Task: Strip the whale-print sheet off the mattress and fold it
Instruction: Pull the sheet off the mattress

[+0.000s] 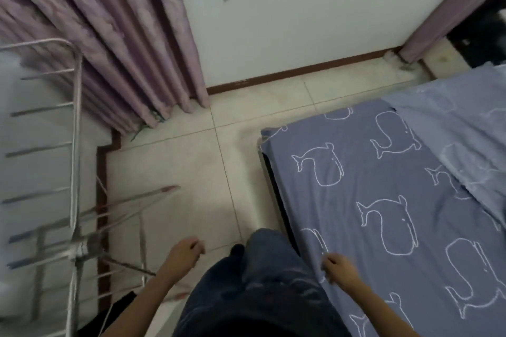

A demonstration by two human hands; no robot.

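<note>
Sheet: whale-print sheet point(383, 186) lies spread on the mattress point(277, 194), far part turned back
Right hand point(339, 268): curled, pinching the sheet's near edge
Left hand point(183, 252): loosely curled, holding nothing

A strip of tiled floor point(191, 167) runs open between the drying rack point(76, 123) on the left and the mattress point(275, 189) on the right, ending at the wall point(287, 35). Rack rods point(131, 200) jut into it just beside the left hand point(183, 253). The whale-print sheet point(369, 178) lies flat, with 1 paler layer point(465, 131) folded over its right side. 2 curtains point(123, 35) hang to the floor at the wall's ends.
</note>
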